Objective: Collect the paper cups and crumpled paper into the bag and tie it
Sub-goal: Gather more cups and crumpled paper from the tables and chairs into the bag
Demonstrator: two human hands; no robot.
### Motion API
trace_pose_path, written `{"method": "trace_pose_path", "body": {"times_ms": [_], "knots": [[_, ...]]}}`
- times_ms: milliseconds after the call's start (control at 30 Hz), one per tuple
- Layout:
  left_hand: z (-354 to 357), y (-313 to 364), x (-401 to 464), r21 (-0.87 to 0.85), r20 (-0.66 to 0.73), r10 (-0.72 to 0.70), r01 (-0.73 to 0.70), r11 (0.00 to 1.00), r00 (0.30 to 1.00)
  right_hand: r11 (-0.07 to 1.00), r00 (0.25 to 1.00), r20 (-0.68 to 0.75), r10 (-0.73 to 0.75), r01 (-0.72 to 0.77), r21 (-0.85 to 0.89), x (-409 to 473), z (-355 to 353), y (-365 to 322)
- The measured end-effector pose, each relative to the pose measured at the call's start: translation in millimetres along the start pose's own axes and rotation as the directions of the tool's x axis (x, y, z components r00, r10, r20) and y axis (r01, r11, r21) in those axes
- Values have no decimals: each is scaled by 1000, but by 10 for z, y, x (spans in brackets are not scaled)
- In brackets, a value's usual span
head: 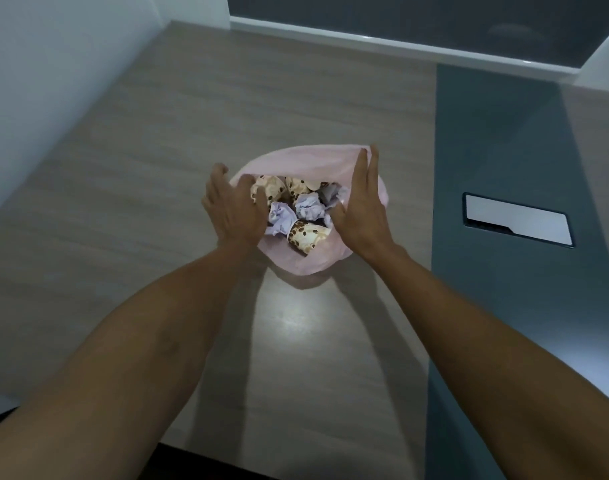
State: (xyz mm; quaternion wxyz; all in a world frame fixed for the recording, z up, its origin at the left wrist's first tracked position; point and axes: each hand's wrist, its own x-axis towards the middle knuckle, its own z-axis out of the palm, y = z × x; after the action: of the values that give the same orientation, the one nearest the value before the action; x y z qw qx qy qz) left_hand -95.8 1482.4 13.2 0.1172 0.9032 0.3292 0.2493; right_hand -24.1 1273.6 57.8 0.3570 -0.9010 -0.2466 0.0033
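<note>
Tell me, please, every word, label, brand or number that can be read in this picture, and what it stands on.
None can be read.
paper cups: a brown bean-like pattern only, no lettering visible.
crumpled paper: plain, no print visible.
pink bag: no print visible.
Pale panel set in the dark strip of the table: blank.

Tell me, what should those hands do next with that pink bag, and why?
Probably gather the rim of the pink bag upward to tie it. The paper cups and crumpled paper already lie inside, and the left hand and right hand flank its open mouth.
</note>
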Motion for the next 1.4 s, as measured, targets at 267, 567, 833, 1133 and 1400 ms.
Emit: {"method": "trace_pose_path", "body": {"times_ms": [267,567,833,1133,1400], "knots": [[208,-443,258,-247,400,-3,111,963,916,1000,1000,-10,-6,6,-22,-18,-66,35],[-557,-132,504,-207,257,330,-282,937,908,986,994,-10,110,-111,-121,-22,-515,76],[-1380,160,460,-103,373,355,-342,934,858,971,992,29,121,-112,-212,-189,-1187,-247],[-1720,-86,-318,-84,443,301,-295,952,845,940,984,147,103,-48,-337,-919,-1234,-275],[-1592,-556,-947,-77,480,333,-339,938,811,877,943,315,105,61,-476,-1399,-1141,23]]}}
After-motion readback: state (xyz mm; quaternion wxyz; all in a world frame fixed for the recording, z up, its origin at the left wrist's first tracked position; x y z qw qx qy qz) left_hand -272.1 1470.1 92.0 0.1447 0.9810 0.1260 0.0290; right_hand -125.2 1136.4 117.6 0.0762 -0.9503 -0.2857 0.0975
